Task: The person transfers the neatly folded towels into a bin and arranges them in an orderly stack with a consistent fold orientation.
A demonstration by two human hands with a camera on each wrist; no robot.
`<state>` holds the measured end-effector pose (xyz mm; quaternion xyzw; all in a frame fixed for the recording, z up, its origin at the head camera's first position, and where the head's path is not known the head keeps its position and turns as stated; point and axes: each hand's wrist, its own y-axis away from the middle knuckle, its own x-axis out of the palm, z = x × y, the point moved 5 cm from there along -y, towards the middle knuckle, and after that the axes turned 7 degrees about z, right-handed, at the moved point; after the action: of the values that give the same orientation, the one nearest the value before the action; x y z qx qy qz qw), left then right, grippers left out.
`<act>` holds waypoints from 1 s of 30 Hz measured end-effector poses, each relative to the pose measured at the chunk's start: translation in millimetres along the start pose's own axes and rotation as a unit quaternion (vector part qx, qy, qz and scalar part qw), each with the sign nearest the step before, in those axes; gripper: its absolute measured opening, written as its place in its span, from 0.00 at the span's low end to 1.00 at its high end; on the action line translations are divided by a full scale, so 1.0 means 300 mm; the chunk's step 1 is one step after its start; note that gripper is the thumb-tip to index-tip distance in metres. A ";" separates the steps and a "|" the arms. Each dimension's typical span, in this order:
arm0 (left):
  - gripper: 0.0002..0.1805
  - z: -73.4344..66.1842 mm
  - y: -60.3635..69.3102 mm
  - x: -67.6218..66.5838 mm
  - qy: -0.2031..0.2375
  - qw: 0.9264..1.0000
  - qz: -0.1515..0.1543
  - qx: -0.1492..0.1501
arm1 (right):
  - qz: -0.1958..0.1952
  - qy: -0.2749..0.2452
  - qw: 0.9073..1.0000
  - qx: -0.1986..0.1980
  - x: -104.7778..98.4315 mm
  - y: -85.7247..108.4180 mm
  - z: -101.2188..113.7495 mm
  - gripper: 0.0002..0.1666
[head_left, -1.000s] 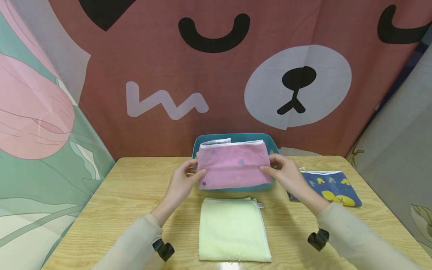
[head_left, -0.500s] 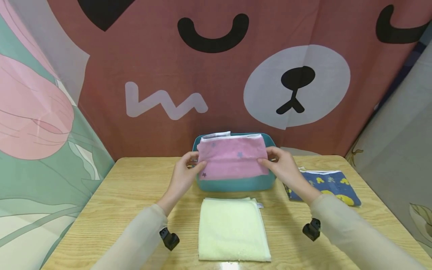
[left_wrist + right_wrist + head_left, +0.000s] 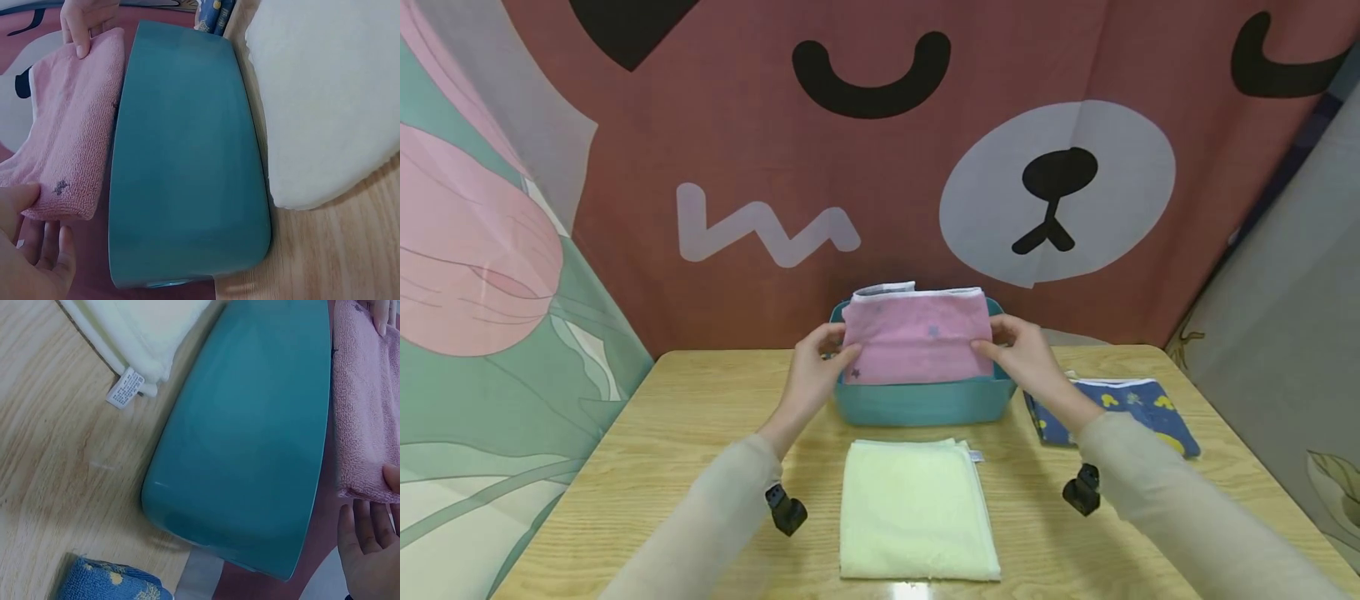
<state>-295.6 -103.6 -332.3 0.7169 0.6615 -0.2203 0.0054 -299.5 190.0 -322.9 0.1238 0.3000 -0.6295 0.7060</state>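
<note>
Two edges pinched: left hand (image 3: 811,371) grips the left edge of the pink towel (image 3: 917,342), right hand (image 3: 1024,357) its right edge, thumbs in front.
Pink towel: folded, held up at the opening of the teal basin (image 3: 925,405), lower edge by the near rim; cannot tell whether they touch.
Teal basin: far side of the wooden table (image 3: 700,417).
Yellow towel (image 3: 917,512): folded, nearer than the basin.
Blue towel (image 3: 1138,406): folded, right of the basin.
</note>
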 end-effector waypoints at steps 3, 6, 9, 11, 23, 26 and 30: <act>0.16 -0.001 -0.016 0.006 -0.003 1.000 0.000 0.004 | 0.003 -0.003 1.000 0.008 -0.003 -0.012 -0.009 0.20; 0.16 -0.004 -0.028 0.010 -0.004 1.000 -0.004 0.004 | 0.006 -0.003 1.000 0.015 -0.007 -0.025 -0.016 0.19; 0.16 -0.004 -0.036 0.013 -0.011 1.000 -0.007 -0.004 | 0.013 0.002 1.000 0.018 -0.009 -0.037 -0.023 0.19; 0.16 0.002 -0.042 0.014 -0.018 1.000 -0.008 -0.011 | 0.021 0.004 1.000 0.020 -0.008 -0.043 -0.028 0.19; 0.20 0.035 -0.056 0.016 -0.044 0.998 0.005 -0.035 | 0.069 0.008 0.997 0.031 0.015 -0.059 -0.047 0.19; 0.19 0.042 -0.052 0.019 -0.047 0.998 0.011 -0.039 | 0.071 0.012 0.997 0.032 0.019 -0.055 -0.051 0.20; 0.19 0.052 -0.049 0.023 -0.056 0.997 0.019 -0.042 | 0.077 0.011 0.997 0.028 0.027 -0.051 -0.058 0.20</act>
<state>-314.1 -99.9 -344.6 0.7149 0.6552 -0.2321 0.0766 -318.7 190.3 -338.2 0.1728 0.2795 -0.5801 0.7453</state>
